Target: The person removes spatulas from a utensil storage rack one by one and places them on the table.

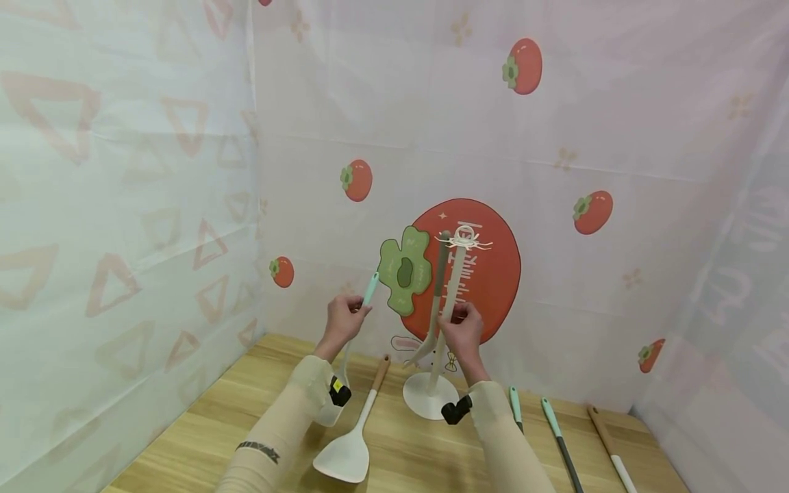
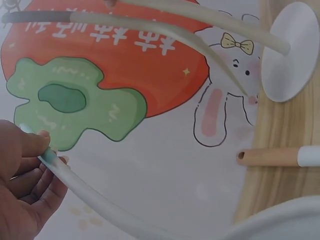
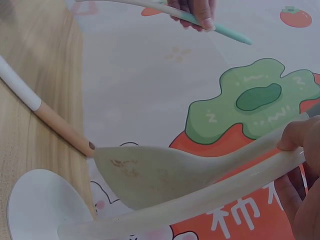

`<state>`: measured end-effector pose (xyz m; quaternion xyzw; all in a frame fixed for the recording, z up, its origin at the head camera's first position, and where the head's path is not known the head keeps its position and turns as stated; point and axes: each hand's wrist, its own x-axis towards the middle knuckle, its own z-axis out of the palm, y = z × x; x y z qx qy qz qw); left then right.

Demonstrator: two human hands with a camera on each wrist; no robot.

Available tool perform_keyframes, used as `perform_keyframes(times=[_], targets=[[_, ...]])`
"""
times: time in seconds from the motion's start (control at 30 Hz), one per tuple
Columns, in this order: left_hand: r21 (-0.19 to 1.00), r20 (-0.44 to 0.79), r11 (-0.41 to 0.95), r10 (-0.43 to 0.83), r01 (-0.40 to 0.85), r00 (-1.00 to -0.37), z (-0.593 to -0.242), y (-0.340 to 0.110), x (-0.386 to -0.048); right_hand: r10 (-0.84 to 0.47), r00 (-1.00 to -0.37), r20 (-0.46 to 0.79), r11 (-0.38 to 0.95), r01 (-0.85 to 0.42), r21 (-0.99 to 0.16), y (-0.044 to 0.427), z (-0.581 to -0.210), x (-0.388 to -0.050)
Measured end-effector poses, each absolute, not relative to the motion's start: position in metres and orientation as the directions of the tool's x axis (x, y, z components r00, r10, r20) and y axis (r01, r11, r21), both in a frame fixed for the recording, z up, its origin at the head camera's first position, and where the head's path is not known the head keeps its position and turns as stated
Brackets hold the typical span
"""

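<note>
My left hand (image 1: 345, 325) pinches the mint-green handle of a pale utensil (image 1: 370, 289), held upright with its head low. That head lies partly behind my left wrist in the head view, so its kind is unclear. My right hand (image 1: 464, 332) grips the pole of a white utensil stand (image 1: 455, 281), which has a round base and a ring of hooks on top. From the stand's left side hangs a spatula (image 1: 441, 270) with a grey handle. Its pale, broad head (image 3: 150, 172) shows beside the pole in the right wrist view.
A white spatula with a wooden handle (image 1: 346, 455) lies on the wooden table left of the stand. To the right lie two mint-handled utensils (image 1: 516, 404) (image 1: 559, 438) and a wooden-handled one (image 1: 607, 438). A printed cloth wall (image 1: 616, 287) rises behind the table.
</note>
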<state>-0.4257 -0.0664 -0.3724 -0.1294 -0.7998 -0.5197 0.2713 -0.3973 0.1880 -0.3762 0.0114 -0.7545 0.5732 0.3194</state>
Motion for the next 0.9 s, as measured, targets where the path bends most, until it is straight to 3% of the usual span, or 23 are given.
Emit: perform_keyframes(times=[0.3,0.9], targets=[[0.775,0.487,0.492,-0.067,0.396,-0.871,-0.39,-0.076,-0.427,0.351,-0.788,0.506,0.352,-0.39,-0.851,0.188,-0.378,-0.398],[0.765,0.45,0.539,-0.055,0.353,-0.891,-0.414,-0.096,-0.424,0.354,-0.776,0.522,0.367,-0.399,-0.841,0.188,-0.378,-0.399]])
